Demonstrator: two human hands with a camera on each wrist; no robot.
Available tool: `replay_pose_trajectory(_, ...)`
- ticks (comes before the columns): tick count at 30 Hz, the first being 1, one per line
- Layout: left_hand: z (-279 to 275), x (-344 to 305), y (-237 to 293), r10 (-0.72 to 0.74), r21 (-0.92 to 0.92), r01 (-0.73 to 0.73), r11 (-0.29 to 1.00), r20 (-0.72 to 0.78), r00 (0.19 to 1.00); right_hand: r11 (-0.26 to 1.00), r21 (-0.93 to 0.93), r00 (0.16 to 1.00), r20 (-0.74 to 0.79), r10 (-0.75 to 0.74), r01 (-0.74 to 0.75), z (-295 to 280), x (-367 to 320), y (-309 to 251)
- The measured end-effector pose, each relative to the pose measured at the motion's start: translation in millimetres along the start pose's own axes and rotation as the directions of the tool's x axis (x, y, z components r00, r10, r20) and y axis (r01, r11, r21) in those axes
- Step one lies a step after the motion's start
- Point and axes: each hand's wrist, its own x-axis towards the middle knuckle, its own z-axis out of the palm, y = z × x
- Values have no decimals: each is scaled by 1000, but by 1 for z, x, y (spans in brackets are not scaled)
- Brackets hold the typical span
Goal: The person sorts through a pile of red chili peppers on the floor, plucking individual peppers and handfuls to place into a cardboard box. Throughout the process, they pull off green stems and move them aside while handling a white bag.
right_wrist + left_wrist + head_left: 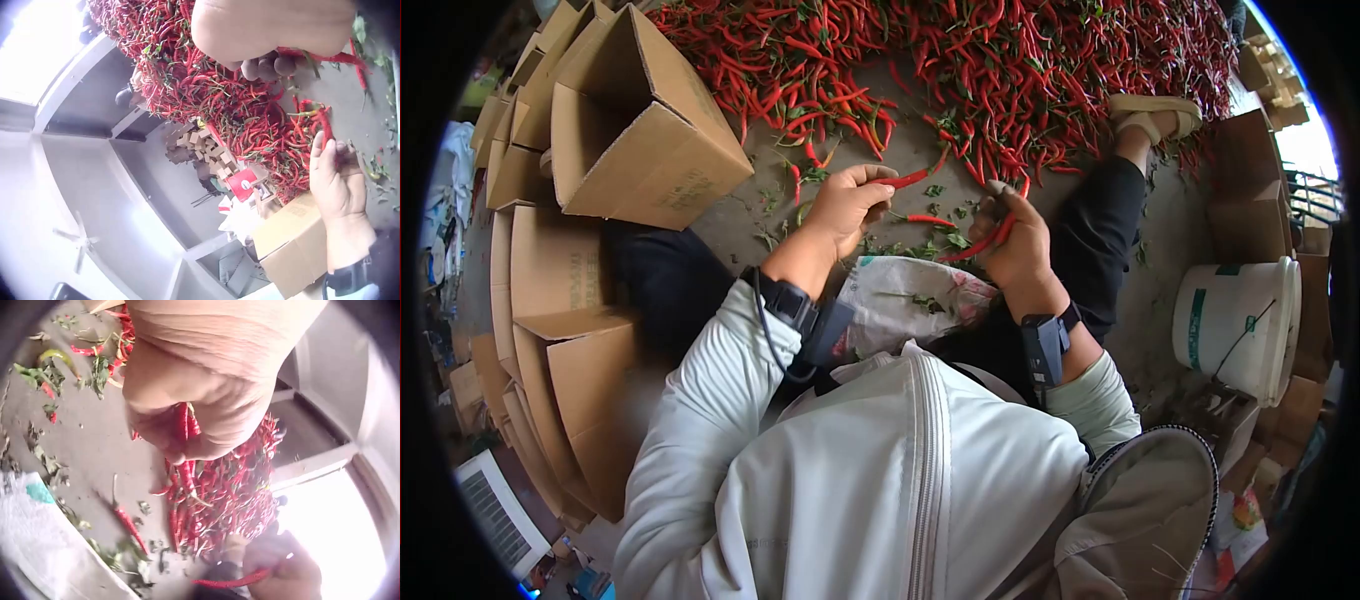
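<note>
Nearest, a white sack (pixel 880 275) is spread over the lap; its far edge is met by leaf scraps (pixel 920 250) on the floor (pixel 1145 300). Just past that edge both hands are held over the floor, w/ a gap btwn them. A red pepper (pixel 912 180) is pinched in the L. hand (pixel 847 212), fingers clamped on it, its free end pointed twd the far R.; whether a 2nd pod is held there can't be told. A curved pepper (pixel 1004 231) is gripped in the R. hand (pixel 1022 240), fingers clamped round it, one tip pointed twd the sack. Btwn the hands, a loose pepper (pixel 928 220) is laid on the floor.

To the L., an open carton (pixel 665 165) is stood, its nearest corner set apart from the L. hand. To the R., a white bucket (pixel 1225 310) is set beyond the outstretched leg (pixel 1100 240), w/ a strip of floor btwn. Far side: a wide pepper pile (pixel 1050 80) is spread, its near edge ragged; a sandalled foot (pixel 1160 122) is planted at its R. part.
</note>
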Motion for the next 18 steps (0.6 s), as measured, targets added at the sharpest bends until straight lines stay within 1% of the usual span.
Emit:
replay_pose_trajectory(1,2,-11,6,-45,-304,54,951,35,998,1000,3,1000,9,-2,2,-1,-1,4)
replay_pose_trajectory(2,7,-21,8,-12,-353,19,936,23,1000,998,-61,998,56,38,-34,-4,1,9)
replay_pose_trajectory(3,12,-29,8,-6,-350,13,937,20,1000,990,-126,992,100,79,-67,2,-4,13)
replay_pose_trajectory(4,16,-37,7,-23,-360,22,933,2,1000,983,-178,996,69,63,-50,9,-11,18)
replay_pose_trajectory(5,20,-45,5,-39,-371,30,928,-15,999,983,-179,995,77,63,-48,16,-18,23)
replay_pose_trajectory(6,25,-51,2,-2,-318,13,948,36,999,969,-247,984,161,69,-28,21,-25,27)
replay_pose_trajectory(7,29,-57,0,4,-317,7,948,33,999,950,-311,967,243,82,-3,26,-29,31)
replay_pose_trajectory(8,35,-63,-1,-6,-260,20,965,53,999,926,-374,976,214,43,42,30,-32,33)
replay_pose_trajectory(9,38,-67,0,-16,-202,31,979,73,997,926,-374,974,222,42,45,32,-33,32)
replay_pose_trajectory(10,37,-69,-2,2,-272,8,962,37,999,937,-347,980,198,34,38,32,-33,30)
replay_pose_trajectory(11,35,-70,0,7,-269,3,963,37,999,947,-319,985,173,26,31,32,-33,27)
replay_pose_trajectory(12,31,-72,4,28,-275,-37,961,-35,999,965,-261,987,149,52,-12,31,-32,21)
replay_pose_trajectory(13,27,-74,7,47,-280,-75,957,-106,993,965,-261,987,153,49,-8,31,-33,19)
replay_pose_trajectory(14,26,-75,11,45,-211,-70,975,-121,992,969,-245,988,152,39,-1,30,-34,18)
replay_pose_trajectory(15,28,-76,10,51,-210,-75,975,-120,992,973,-230,988,152,29,7,31,-35,16)
replay_pose_trajectory(16,31,-76,9,130,-88,-137,987,-91,987,973,-229,987,159,25,13,32,-39,17)
replay_pose_trajectory(17,34,-76,9,203,33,-201,979,-53,978,949,-314,980,198,32,32,33,-44,19)
replay_pose_trajectory(18,41,-79,9,204,41,-202,978,-27,979,917,-396,971,234,45,53,35,-49,22)
